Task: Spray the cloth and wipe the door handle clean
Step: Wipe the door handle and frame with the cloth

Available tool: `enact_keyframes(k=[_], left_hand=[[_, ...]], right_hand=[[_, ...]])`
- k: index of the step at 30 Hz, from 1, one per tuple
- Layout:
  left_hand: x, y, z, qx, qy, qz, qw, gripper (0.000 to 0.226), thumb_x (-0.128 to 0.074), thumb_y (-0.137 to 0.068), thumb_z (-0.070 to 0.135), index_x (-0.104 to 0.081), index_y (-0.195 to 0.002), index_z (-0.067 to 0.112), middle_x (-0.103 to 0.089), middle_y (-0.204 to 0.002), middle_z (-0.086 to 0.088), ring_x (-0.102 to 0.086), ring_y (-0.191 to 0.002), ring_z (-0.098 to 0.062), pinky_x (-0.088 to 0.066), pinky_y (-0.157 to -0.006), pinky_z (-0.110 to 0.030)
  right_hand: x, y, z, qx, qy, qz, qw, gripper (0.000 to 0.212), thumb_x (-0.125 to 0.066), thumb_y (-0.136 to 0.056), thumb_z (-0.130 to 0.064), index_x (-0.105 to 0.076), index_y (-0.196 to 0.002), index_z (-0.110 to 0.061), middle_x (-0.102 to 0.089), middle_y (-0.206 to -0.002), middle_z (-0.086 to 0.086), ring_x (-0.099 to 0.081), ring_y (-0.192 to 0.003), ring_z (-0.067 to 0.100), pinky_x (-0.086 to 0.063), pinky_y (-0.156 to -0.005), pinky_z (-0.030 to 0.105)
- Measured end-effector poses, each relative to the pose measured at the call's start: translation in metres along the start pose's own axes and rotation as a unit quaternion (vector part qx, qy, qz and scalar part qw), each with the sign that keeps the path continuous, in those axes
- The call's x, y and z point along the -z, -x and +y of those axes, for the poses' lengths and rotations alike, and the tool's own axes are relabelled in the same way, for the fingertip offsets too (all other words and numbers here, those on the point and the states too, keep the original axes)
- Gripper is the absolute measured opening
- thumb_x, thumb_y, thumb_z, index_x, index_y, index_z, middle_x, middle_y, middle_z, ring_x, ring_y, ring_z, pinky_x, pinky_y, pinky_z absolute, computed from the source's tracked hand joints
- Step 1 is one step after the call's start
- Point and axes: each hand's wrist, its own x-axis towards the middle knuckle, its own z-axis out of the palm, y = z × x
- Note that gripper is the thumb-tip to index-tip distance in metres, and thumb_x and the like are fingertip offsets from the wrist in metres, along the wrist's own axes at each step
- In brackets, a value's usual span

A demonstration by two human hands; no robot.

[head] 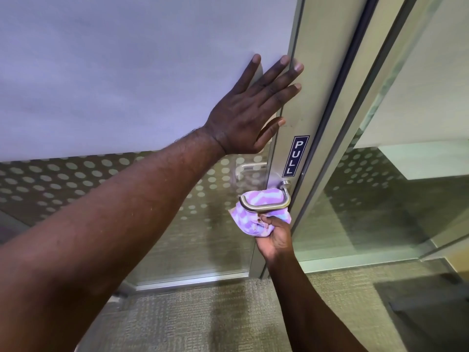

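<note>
A brushed-metal lever door handle (269,206) juts from the aluminium door stile just under a blue "PULL" sticker (295,154). A purple-and-white patterned cloth (250,219) is bunched behind and under the handle's bar. My right hand (275,236) grips the cloth from below, pressing it against the handle. My left hand (250,110) lies flat with fingers spread on the frosted glass door (127,72), fingertips reaching the stile. No spray bottle is in sight.
The lower glass carries a band of frosted dots (63,179). To the right, a dark seal and a fixed glass panel (406,174) adjoin the door. Grey-green carpet (203,316) covers the floor below.
</note>
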Motion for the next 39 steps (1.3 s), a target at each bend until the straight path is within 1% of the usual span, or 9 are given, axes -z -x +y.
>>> enact_keyframes(k=[3, 5, 9, 13, 17, 22, 27, 34, 39], left_hand=[[0.002, 0.000, 0.000, 0.002, 0.005, -0.001, 1.000, 0.057, -0.047, -0.107, 0.031, -0.043, -0.157, 0.004, -0.039, -0.166, -0.021, -0.034, -0.155, -0.041, -0.009, -0.128, -0.060], [0.003, 0.000, 0.001, 0.001, 0.009, -0.001, 1.000, 0.056, -0.047, -0.107, 0.030, -0.043, -0.156, 0.003, -0.040, -0.166, -0.021, -0.034, -0.155, -0.042, -0.011, -0.128, -0.061], [0.004, -0.001, 0.003, 0.002, 0.010, -0.004, 1.000, 0.057, -0.046, -0.107, 0.031, -0.044, -0.156, 0.003, -0.039, -0.166, -0.021, -0.034, -0.156, -0.042, -0.011, -0.128, -0.061], [0.005, -0.001, 0.003, 0.004, 0.008, -0.002, 1.000, 0.057, -0.045, -0.108, 0.033, -0.043, -0.157, 0.003, -0.038, -0.167, -0.021, -0.033, -0.156, -0.041, -0.012, -0.128, -0.061], [0.005, -0.001, 0.004, 0.003, 0.011, 0.009, 1.000, 0.057, -0.048, -0.107, 0.031, -0.044, -0.156, 0.002, -0.040, -0.165, -0.021, -0.036, -0.155, -0.042, -0.015, -0.127, -0.062], [0.005, -0.001, 0.002, 0.005, 0.015, 0.016, 1.000, 0.056, -0.046, -0.108, 0.031, -0.045, -0.156, 0.001, -0.040, -0.165, -0.022, -0.035, -0.155, -0.042, -0.012, -0.128, -0.060], [0.005, -0.001, 0.002, 0.005, 0.019, 0.017, 1.000, 0.055, -0.045, -0.108, 0.030, -0.046, -0.155, 0.001, -0.039, -0.166, -0.021, -0.034, -0.156, -0.042, -0.010, -0.129, -0.058], [0.009, -0.001, 0.001, 0.004, 0.024, 0.009, 1.000, 0.055, -0.046, -0.107, 0.028, -0.046, -0.155, 0.002, -0.039, -0.166, -0.021, -0.034, -0.156, -0.041, -0.011, -0.129, -0.058], [0.011, -0.002, 0.002, -0.002, 0.010, 0.008, 1.000, 0.054, -0.046, -0.107, 0.030, -0.048, -0.154, 0.002, -0.041, -0.165, -0.020, -0.036, -0.155, -0.041, -0.013, -0.128, -0.059]], right_hand=[[0.008, 0.001, -0.012, -0.009, 0.032, 0.044, 0.998, 0.043, -0.032, -0.084, 0.013, -0.064, -0.112, 0.016, -0.064, -0.100, 0.029, -0.061, -0.098, 0.041, -0.039, -0.107, 0.060], [0.015, 0.006, -0.027, 0.008, 0.055, 0.088, 0.995, 0.038, -0.033, -0.075, 0.012, -0.070, -0.083, 0.016, -0.065, -0.074, 0.024, -0.068, -0.069, 0.035, -0.058, -0.081, 0.050], [0.016, 0.015, -0.062, 0.194, 0.175, 0.208, 0.943, 0.028, -0.044, -0.083, 0.013, -0.068, -0.081, 0.000, -0.066, -0.064, 0.011, -0.067, -0.056, 0.022, -0.058, -0.068, 0.043], [-0.006, 0.018, -0.082, 0.402, 0.461, 0.104, 0.784, 0.028, -0.063, -0.080, 0.007, -0.072, -0.105, -0.002, -0.074, -0.101, 0.018, -0.071, -0.090, 0.020, -0.056, -0.084, 0.038], [-0.032, 0.013, -0.086, 0.472, 0.761, 0.020, 0.445, 0.041, -0.060, -0.077, -0.001, -0.075, -0.109, -0.022, -0.074, -0.111, -0.002, -0.065, -0.104, 0.025, -0.048, -0.090, 0.038], [-0.061, 0.011, -0.071, 0.306, 0.904, 0.067, 0.290, 0.030, -0.051, -0.071, -0.016, -0.072, -0.091, -0.023, -0.072, -0.095, -0.004, -0.066, -0.091, 0.029, -0.042, -0.076, 0.038], [-0.075, 0.010, -0.053, 0.165, 0.974, 0.055, 0.142, 0.022, -0.058, -0.079, -0.024, -0.068, -0.098, -0.021, -0.072, -0.102, 0.005, -0.062, -0.107, 0.030, -0.039, -0.091, 0.043], [-0.101, -0.002, -0.038, 0.020, 0.999, -0.026, 0.032, 0.040, -0.040, -0.093, -0.039, -0.072, -0.115, -0.028, -0.069, -0.131, 0.006, -0.047, -0.134, 0.035, -0.023, -0.111, 0.051], [-0.113, 0.007, -0.058, 0.056, 0.996, -0.065, -0.032, 0.030, -0.044, -0.091, -0.033, -0.071, -0.105, -0.030, -0.071, -0.119, 0.002, -0.056, -0.121, 0.032, -0.025, -0.104, 0.052]])
